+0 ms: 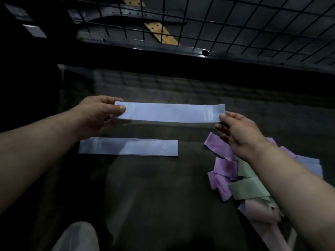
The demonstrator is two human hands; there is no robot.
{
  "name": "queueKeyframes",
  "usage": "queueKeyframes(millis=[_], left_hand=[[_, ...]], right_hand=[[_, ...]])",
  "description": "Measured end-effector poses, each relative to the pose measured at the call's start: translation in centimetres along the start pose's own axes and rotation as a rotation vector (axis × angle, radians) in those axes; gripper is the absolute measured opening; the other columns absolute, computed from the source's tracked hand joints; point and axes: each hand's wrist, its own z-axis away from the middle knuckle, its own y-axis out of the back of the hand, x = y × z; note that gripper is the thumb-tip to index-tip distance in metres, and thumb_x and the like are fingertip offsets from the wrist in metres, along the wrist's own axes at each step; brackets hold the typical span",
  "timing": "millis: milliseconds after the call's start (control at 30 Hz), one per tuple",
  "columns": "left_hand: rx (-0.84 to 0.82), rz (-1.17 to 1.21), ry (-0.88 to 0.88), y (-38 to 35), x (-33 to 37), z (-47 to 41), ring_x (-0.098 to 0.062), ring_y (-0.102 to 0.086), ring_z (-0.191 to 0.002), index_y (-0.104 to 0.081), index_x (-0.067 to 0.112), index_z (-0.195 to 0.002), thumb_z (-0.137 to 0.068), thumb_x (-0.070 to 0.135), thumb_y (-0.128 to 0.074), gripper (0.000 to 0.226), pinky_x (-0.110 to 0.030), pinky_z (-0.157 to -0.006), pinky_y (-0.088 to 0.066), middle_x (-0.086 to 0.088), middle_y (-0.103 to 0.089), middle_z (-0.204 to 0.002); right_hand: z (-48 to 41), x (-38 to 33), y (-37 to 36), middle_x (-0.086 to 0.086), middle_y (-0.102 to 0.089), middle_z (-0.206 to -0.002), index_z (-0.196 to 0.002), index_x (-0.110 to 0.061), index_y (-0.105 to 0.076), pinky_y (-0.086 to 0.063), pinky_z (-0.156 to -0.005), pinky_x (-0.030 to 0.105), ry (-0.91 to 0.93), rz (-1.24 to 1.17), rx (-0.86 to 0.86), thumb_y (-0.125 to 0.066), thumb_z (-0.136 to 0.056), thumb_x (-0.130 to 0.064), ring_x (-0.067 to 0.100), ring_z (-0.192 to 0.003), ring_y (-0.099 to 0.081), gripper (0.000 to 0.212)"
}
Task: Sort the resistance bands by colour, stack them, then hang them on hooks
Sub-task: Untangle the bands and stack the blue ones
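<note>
Pinching the blue band point(170, 113) by its ends with my left hand point(97, 115) and right hand point(237, 134), while my right arm point(290, 187) is covering part of the tangled pile point(226, 175).

Little is legible. On the upper blue band point(168, 113): faint white print near its left end, large characters, maybe digits, too blurred to read. Near its right end there's a small white block of fine print in stacked lines, also unreadable. On the lower blue band point(126, 146): white mark near its right end, turned sideways. First character looks like a "0", the rest can't be made out.
</note>
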Motion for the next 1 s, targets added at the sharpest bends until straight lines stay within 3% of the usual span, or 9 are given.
queueKeyframes(millis=[167,367,500,667,733,800,900,933,1000], left_hand=[[0.029,-0.054,-0.052,1.7,-0.3,0.2,-0.014,-0.062,-0.057,-0.069,0.005,-0.101,-0.084,0.008,-0.072,0.018,-0.021,-0.050,-0.047,-0.009,-0.068,-0.077],[0.007,-0.032,-0.082,3.2,-0.6,0.5,-0.008,-0.048,-0.047,-0.065,0.008,-0.096,-0.085,0.003,-0.070,0.014,-0.017,-0.044,-0.039,-0.003,-0.061,-0.066],[-0.188,-0.318,-0.032,3.4,-2.6,2.3,-0.010,-0.055,-0.052,-0.066,0.008,-0.085,-0.081,-0.008,-0.068,0.016,-0.025,-0.054,-0.044,-0.007,-0.064,-0.067],[-0.741,-0.816,0.252,1.1,-6.0,6.2,-0.010,-0.069,-0.085,-0.066,0.017,-0.104,-0.083,-0.002,-0.072,0.030,-0.024,-0.078,-0.056,0.005,-0.074,-0.090],[-0.745,-0.954,0.213,1.2,-6.4,7.2,-0.011,-0.068,-0.098,-0.063,0.021,-0.117,-0.084,-0.005,-0.067,0.043,-0.024,-0.087,-0.056,0.005,-0.072,-0.105],[-0.630,-0.835,0.087,1.6,-6.0,7.9,-0.012,-0.067,-0.103,-0.064,0.025,-0.120,-0.082,-0.006,-0.061,0.049,-0.026,-0.090,-0.055,0.005,-0.070,-0.112],[-0.571,-0.093,0.167,1.6,-5.3,9.1,-0.020,-0.069,-0.101,-0.066,0.017,-0.118,-0.075,0.001,-0.068,0.046,-0.034,-0.090,-0.054,-0.008,-0.072,-0.110],[-0.551,-0.012,0.146,1.3,-5.3,9.4,-0.017,-0.068,-0.094,-0.067,0.014,-0.116,-0.077,0.009,-0.075,0.041,-0.029,-0.085,-0.054,-0.008,-0.073,-0.103],[-0.445,-0.189,0.011,0.5,-5.6,9.4,-0.012,-0.066,-0.081,-0.069,0.014,-0.111,-0.086,0.023,-0.073,0.027,-0.023,-0.074,-0.055,-0.010,-0.073,-0.093]], right_hand=[[1.0,0.0,-1.2,0.002,-0.061,-0.078,-0.096,-0.017,-0.059,-0.040,-0.045,0.017,0.032,0.007,0.009,-0.060,-0.096,-0.008,0.005,-0.052,-0.053,0.009],[3.0,-0.4,-2.6,0.001,-0.066,-0.088,-0.094,-0.021,-0.062,-0.054,-0.072,0.026,0.158,0.088,-0.002,-0.056,-0.098,-0.012,0.015,-0.080,-0.063,0.012],[5.8,-1.3,-5.4,-0.001,-0.065,-0.088,-0.088,-0.022,-0.059,-0.057,-0.083,0.034,0.248,-0.006,-0.135,-0.049,-0.100,-0.010,0.017,-0.088,-0.062,0.020],[10.5,-2.7,-8.6,0.001,-0.062,-0.067,-0.089,-0.014,-0.061,-0.050,-0.047,0.025,0.256,0.177,-0.527,-0.056,-0.090,-0.011,0.012,-0.057,-0.058,0.006],[11.3,-2.5,-8.9,0.002,-0.063,-0.067,-0.091,-0.013,-0.064,-0.046,-0.046,0.024,0.174,0.440,-0.679,-0.062,-0.084,-0.019,0.012,-0.054,-0.057,0.010],[11.7,-1.2,-9.2,0.005,-0.065,-0.071,-0.095,-0.012,-0.066,-0.047,-0.051,0.028,0.108,0.653,-0.759,-0.065,-0.088,-0.019,0.015,-0.060,-0.059,0.010],[12.0,1.8,-9.9,-0.001,-0.064,-0.066,-0.102,-0.022,-0.064,-0.050,-0.060,0.035,0.132,0.847,-0.745,-0.066,-0.094,-0.021,0.013,-0.063,-0.060,0.009],[11.9,2.8,-9.9,-0.005,-0.063,-0.063,-0.104,-0.027,-0.061,-0.049,-0.058,0.032,0.150,0.883,-0.721,-0.066,-0.094,-0.023,0.009,-0.059,-0.058,0.012],[11.7,4.7,-10.3,-0.008,-0.063,-0.062,-0.109,-0.031,-0.052,-0.046,-0.054,0.025,0.121,0.846,-0.668,-0.066,-0.094,-0.028,0.004,-0.054,-0.057,0.021]])
